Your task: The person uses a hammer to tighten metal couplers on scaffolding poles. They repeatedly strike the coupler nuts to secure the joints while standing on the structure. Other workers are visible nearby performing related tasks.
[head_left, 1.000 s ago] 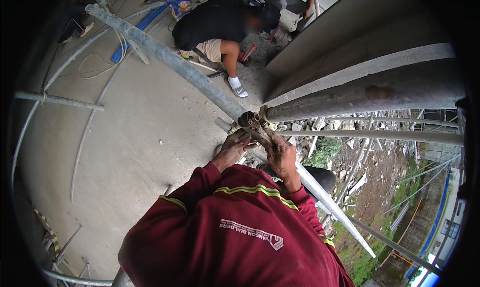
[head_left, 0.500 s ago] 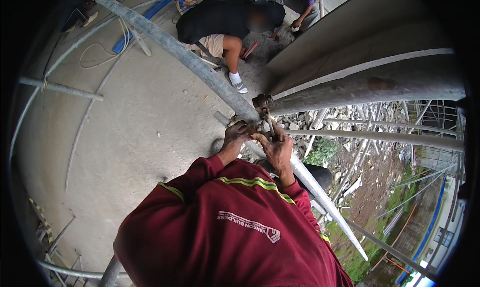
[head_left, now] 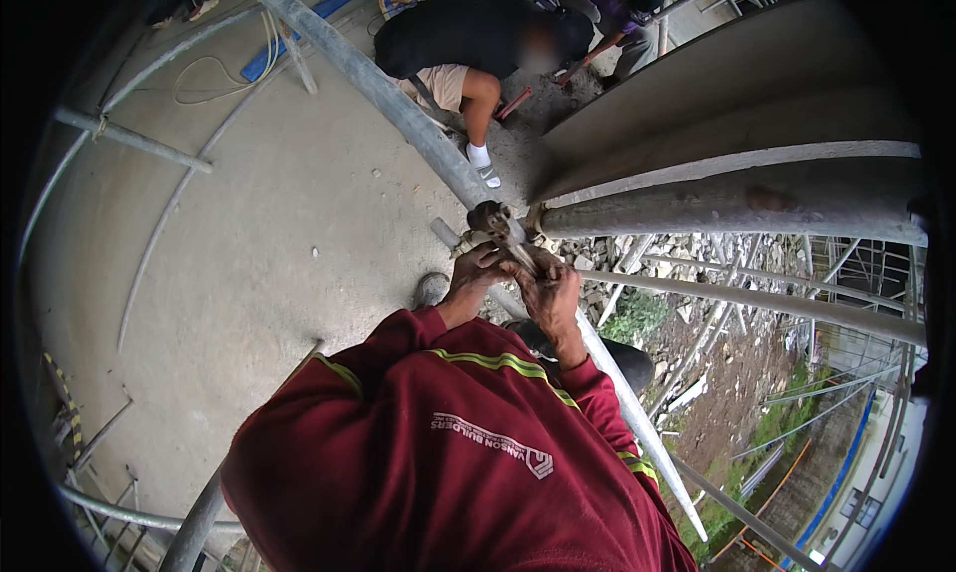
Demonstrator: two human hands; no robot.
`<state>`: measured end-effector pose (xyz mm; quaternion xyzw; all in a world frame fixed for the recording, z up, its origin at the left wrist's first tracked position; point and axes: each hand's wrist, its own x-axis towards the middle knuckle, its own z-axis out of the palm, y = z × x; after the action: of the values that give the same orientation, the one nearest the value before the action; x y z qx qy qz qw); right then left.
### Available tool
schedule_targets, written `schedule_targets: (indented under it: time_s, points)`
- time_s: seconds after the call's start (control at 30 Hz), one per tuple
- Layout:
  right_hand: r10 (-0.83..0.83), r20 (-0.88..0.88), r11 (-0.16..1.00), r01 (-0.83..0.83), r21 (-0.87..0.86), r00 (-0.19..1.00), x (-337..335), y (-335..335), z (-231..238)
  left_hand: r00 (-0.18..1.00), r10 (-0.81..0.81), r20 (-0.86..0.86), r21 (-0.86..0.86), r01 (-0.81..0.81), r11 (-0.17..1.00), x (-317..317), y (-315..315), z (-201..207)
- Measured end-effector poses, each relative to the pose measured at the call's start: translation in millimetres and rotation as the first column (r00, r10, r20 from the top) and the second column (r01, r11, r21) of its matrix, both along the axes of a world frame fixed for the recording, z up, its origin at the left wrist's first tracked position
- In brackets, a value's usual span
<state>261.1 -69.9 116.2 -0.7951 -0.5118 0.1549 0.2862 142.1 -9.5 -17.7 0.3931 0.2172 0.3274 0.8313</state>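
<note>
Both my hands are together at a grey diagonal pipe (head_left: 373, 74). A dark, rusty scaffold clamp (head_left: 489, 218) lies over this pipe, just above my fingers. My left hand (head_left: 472, 281) is closed, its fingertips pressed in below the clamp; what they grip is partly hidden. My right hand (head_left: 551, 298) is closed around the lower end of a narrow, flat metal piece (head_left: 519, 251) that reaches up to the clamp. Whether this piece is part of the clamp or a separate tool, I cannot tell. A short pipe end (head_left: 445, 233) sticks out left of my hands.
A thick horizontal pipe (head_left: 737, 202) and a concrete beam (head_left: 737, 94) extend to the right. Past the slab's edge lie rubble (head_left: 602, 253) and thinner pipes. A crouching person (head_left: 458, 34) in black and another person (head_left: 622, 14) in purple are at the top. Concrete floor (head_left: 269, 243) spreads left.
The clamp has swung left, away from the thick pipe's end and over the diagonal pipe. My hands stay close together below it. The view has shifted slightly.
</note>
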Motion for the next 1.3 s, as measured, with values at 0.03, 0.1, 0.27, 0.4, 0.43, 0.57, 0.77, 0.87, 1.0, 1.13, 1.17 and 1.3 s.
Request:
schedule_targets:
  time_s: [0.03,0.1,0.27,0.4,0.43,0.57,0.77,0.87,1.0,1.13,1.17,1.3]
  points:
    - [0.022,-0.010,0.996,-0.021,0.090,1.000,-2.7,-1.7,-5.5,1.000,-0.013,-0.020,0.040,0.013,0.999,-2.0,-3.1,-3.3]
    - [0.083,-0.027,0.996,-0.082,0.034,0.996,0.0,-9.0,-2.1,0.996,-0.087,-0.037,-0.078,0.084,0.993,-5.8,0.3,-7.8]
    - [-0.083,-0.258,0.986,0.116,0.116,0.962,-2.9,-8.8,-1.6,0.999,0.002,0.041,-0.108,0.002,0.994,1.2,-2.9,6.6]
    - [-0.130,-0.076,0.988,0.123,-0.088,0.989,-2.7,-0.1,4.7,0.994,-0.043,0.096,-0.091,0.052,0.994,1.4,0.4,11.9]
    - [-0.136,-0.062,0.990,0.133,-0.047,0.989,-0.8,-0.5,3.7,0.995,-0.051,0.089,-0.081,0.058,0.995,1.7,2.0,8.4]
    - [-0.124,-0.017,0.975,0.125,0.185,0.992,9.7,2.2,12.3,0.996,-0.029,0.087,-0.262,0.050,0.964,4.1,2.5,12.9]
    - [-0.096,-0.024,0.993,0.097,0.069,0.995,7.0,-2.9,9.8,0.997,-0.027,0.073,-0.167,0.039,0.985,7.2,1.2,5.5]
    - [-0.040,-0.107,0.989,0.054,0.136,0.993,-3.7,-3.6,9.4,0.997,-0.006,0.071,-0.197,0.020,0.980,11.4,0.4,4.5]
    - [0.037,-0.016,0.992,-0.035,0.125,0.999,2.9,-5.7,5.9,0.998,-0.066,0.011,-0.119,0.067,0.991,5.9,-2.7,-30.7]
    - [-0.015,-0.014,1.000,0.015,0.015,1.000,5.5,-6.9,5.1,0.993,-0.106,-0.052,-0.038,0.104,0.994,8.4,-0.1,4.8]
    - [-0.016,0.004,1.000,0.016,-0.004,1.000,6.2,-5.4,4.5,0.995,-0.097,0.034,-0.077,0.100,0.992,11.1,-0.5,-5.2]
    - [-0.011,0.018,1.000,0.011,-0.004,1.000,6.9,-2.4,8.4,0.997,-0.074,0.016,-0.084,0.075,0.994,14.1,-2.0,-5.1]
